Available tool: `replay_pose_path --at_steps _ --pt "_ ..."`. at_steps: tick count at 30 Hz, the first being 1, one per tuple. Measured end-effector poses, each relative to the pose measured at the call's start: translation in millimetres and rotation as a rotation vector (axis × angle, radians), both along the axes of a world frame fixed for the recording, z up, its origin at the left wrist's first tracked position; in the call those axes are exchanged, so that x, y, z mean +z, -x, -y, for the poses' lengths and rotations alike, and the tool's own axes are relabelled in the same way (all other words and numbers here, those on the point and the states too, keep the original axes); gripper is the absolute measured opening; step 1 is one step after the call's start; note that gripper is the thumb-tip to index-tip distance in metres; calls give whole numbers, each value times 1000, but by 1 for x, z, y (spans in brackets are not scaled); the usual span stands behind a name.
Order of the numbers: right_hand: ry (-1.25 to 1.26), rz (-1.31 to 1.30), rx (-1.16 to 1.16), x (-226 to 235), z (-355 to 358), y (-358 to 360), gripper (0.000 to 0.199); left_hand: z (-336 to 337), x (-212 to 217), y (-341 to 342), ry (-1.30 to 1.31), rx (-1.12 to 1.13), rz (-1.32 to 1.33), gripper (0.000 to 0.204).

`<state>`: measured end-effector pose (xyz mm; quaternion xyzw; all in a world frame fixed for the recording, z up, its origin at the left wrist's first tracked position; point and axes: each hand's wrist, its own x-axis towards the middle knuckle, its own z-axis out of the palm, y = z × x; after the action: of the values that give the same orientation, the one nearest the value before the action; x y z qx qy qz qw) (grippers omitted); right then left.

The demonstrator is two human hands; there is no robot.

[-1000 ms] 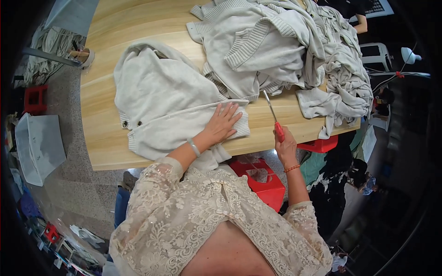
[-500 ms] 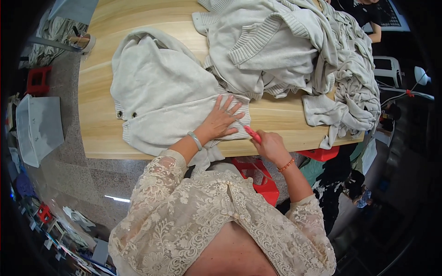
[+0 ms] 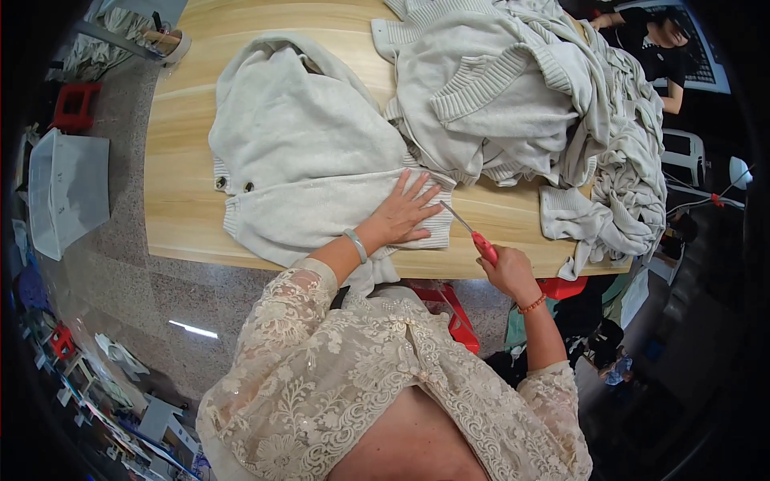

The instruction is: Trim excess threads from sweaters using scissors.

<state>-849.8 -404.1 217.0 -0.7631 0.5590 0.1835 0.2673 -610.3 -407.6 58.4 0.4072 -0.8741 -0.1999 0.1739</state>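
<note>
A light grey knitted cardigan [image 3: 313,128] lies spread on the wooden table, with dark buttons at its left end. My left hand [image 3: 403,214] presses flat on its right end, fingers spread, over the ribbed edge [image 3: 435,230]. My right hand [image 3: 510,272] is closed round the red handle of a tool with a thin metal shaft [image 3: 481,243]. The shaft points up and left, its tip beside my left fingertips at the ribbed edge. The tip is too small to tell its shape, or whether it touches the knit.
A large heap of similar grey knitwear [image 3: 513,96] covers the far right of the table [image 3: 184,160]. A round holder with tools [image 3: 172,46] stands at the far left corner. On the floor are a clear plastic bin [image 3: 76,192] and a red stool [image 3: 76,106]. Another person [image 3: 654,48] is at the far right.
My right hand has drawn back toward the right and nearer me, taking the tool's tip off my left hand's fingers. My left hand stays flat on the cardigan. The whole view has shifted slightly.
</note>
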Motion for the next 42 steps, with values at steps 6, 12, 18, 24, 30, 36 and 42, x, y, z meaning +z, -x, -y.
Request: replay_pose_path --at_steps 6,12,18,24,30,36,42 --pt "4 215 128 -20 5 -98 23 3 -17 5 54 -1 -86 58" --pt "40 243 194 -38 2 -124 25 -3 -29 5 58 -19 -99 53" --pt "133 204 41 -18 -18 -65 21 -37 13 -47 -90 81 -108 66" --pt "83 170 81 -5 -19 -89 26 -94 24 -167 -74 586 108 71" --pt "-12 121 283 -3 -12 -162 32 -102 20 -189 -56 509 124 70" --pt "9 302 469 -21 -9 -281 36 -101 10 -193 31 509 36 68" --pt "36 234 447 -20 -5 -278 35 -113 -5 -230 -59 568 -462 47"
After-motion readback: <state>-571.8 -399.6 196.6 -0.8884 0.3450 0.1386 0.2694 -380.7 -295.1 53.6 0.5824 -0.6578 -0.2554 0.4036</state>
